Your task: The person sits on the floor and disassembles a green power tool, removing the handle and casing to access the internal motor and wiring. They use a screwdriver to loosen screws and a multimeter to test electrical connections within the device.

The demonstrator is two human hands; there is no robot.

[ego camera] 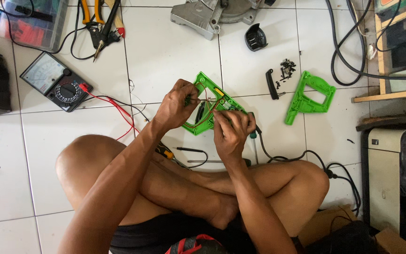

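Observation:
I sit cross-legged on a white tiled floor. My left hand [177, 104] grips the left side of a green plastic handle half [207, 89] that has red and brown wires running inside it. My right hand [232, 130] pinches a wire at the handle's lower right part, fingers closed tight. A black power cord [301, 157] trails from the handle across my right knee. The matching green handle cover [308, 96] lies apart on the floor to the right.
An analog multimeter [55, 81] with red and black leads lies at the left. Pliers and a soldering iron [102, 26], a parts box [34, 21], a grey metal tool body [210, 14], a black cap [255, 37], loose screws [285, 70] and screwdrivers [203, 157] surround me.

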